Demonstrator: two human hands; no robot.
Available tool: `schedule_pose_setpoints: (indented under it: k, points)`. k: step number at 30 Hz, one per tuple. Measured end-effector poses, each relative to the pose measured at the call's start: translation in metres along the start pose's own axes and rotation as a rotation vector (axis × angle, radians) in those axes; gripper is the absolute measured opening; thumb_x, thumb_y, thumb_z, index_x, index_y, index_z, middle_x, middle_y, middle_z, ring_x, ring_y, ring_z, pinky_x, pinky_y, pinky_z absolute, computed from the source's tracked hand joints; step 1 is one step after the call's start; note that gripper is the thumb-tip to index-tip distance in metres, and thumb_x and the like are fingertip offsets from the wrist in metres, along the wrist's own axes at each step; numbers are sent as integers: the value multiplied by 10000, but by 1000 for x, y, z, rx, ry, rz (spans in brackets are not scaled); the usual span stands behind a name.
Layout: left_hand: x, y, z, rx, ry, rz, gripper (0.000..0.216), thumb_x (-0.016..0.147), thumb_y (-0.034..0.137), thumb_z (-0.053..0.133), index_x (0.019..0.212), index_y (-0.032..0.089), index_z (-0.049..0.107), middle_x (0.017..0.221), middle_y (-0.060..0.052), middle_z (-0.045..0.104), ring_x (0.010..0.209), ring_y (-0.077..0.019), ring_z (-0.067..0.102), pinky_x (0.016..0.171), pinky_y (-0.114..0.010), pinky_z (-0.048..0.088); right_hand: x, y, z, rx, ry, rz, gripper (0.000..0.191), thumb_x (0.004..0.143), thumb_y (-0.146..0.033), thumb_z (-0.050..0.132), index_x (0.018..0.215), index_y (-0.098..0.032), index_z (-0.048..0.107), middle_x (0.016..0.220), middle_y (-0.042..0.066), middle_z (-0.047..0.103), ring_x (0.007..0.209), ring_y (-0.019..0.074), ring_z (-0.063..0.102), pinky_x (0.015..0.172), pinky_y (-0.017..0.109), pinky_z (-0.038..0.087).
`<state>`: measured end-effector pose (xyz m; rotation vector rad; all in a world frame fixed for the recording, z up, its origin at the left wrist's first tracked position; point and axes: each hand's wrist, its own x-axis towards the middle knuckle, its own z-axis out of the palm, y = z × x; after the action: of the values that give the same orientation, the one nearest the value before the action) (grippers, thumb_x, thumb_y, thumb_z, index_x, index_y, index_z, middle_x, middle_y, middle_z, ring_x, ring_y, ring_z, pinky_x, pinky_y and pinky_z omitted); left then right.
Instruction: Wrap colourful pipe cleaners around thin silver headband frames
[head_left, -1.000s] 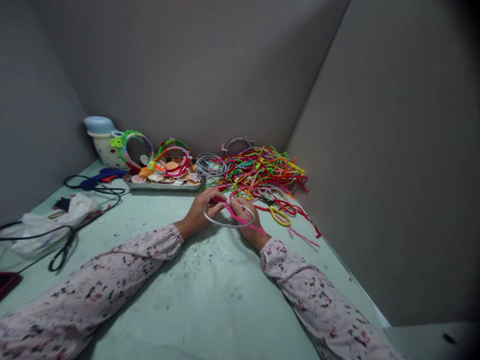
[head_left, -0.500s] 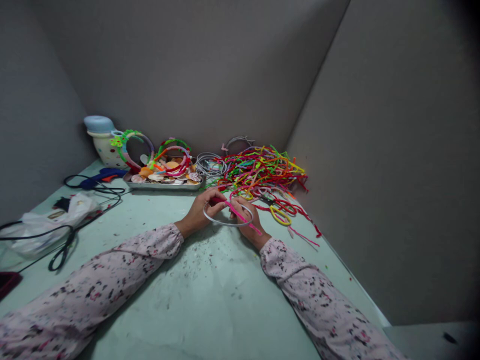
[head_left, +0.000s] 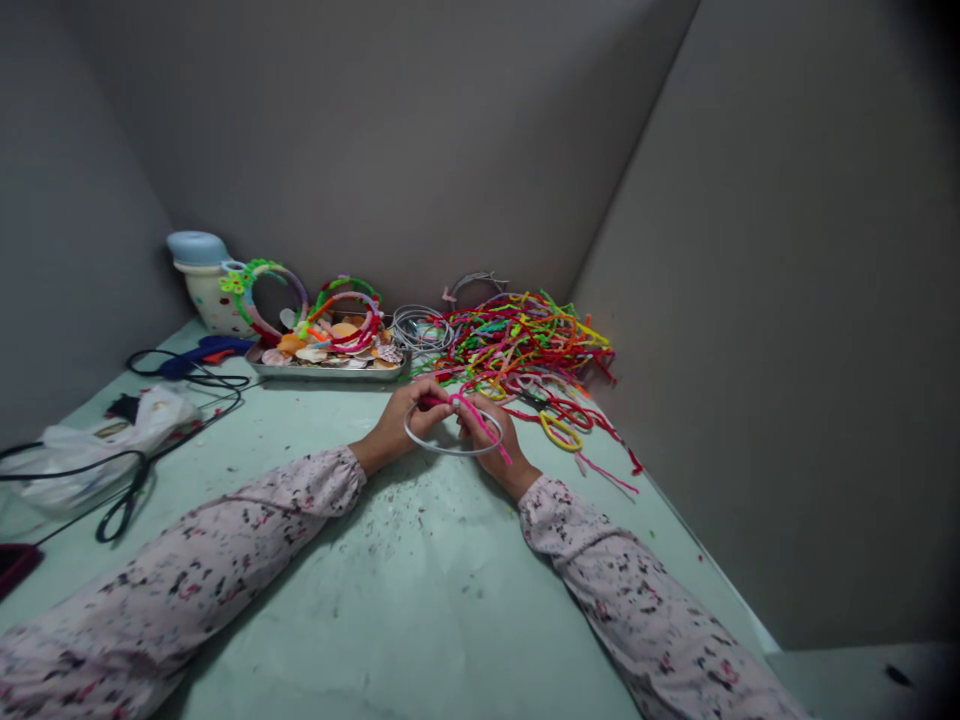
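Both hands meet over the table, in front of the pile of pipe cleaners. A thin silver-grey ring (head_left: 450, 453) is held between them, its near side curving toward me. My left hand (head_left: 409, 420) is closed, thumb and fingers pinching the ring's far left part with some pink on it. A bright pink pipe cleaner (head_left: 480, 418) bends at the fingertips, and its loose end hangs over my right hand (head_left: 491, 437). That hand is closed too, at the pipe cleaner and the ring's far side; its fingertips are partly hidden.
Beyond my hands lies a heap of coloured pipe cleaners (head_left: 525, 340), with yellow-handled scissors (head_left: 561, 432) at its near edge. A metal tray (head_left: 330, 374) of shells and decorated rings stands left of it. Further left are a black cable (head_left: 142, 470), a plastic bag (head_left: 90, 455) and a lidded container (head_left: 210, 290).
The pink pipe cleaner now bends more at the fingertips, and its loose end has shifted slightly left and up. The ring has tilted a little; both hands stay nearly in place.
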<state>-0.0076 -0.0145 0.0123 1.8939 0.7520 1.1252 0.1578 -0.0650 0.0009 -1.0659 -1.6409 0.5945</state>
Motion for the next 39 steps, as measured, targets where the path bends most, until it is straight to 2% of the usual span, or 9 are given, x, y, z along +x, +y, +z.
schedule_pose_setpoints:
  k: [11, 22, 31, 39]
  points:
    - [1, -1, 0, -33, -15, -17, 200, 760, 327, 673, 791, 139, 611, 722, -15, 608, 658, -125, 549, 614, -237, 417, -2, 9, 3, 4, -1, -29, 330, 934, -445, 400, 757, -209, 548, 686, 0, 537, 644, 154, 517, 635, 284, 409]
    - [2, -9, 5, -30, -14, -45, 285, 768, 343, 660, 968, 154, 588, 861, -38, 634, 703, -129, 579, 644, -240, 451, 0, 5, 5, 147, 60, 118, 359, 904, -511, 441, 753, -205, 554, 634, -15, 516, 543, 131, 489, 527, 261, 394]
    - [0, 3, 2, 95, -9, -38, 208, 805, 343, 599, 839, 139, 620, 727, -12, 590, 633, -117, 502, 585, -231, 394, -1, 5, 4, 117, 23, 88, 368, 911, -513, 432, 779, -200, 575, 665, -10, 528, 562, 133, 508, 536, 261, 401]
    - [0, -2, 1, 1, -10, -56, 208, 779, 360, 626, 799, 154, 604, 705, -3, 575, 635, -122, 509, 584, -233, 398, -2, 4, 4, 44, 5, 33, 340, 925, -488, 424, 768, -208, 535, 687, -2, 538, 578, 135, 512, 571, 270, 418]
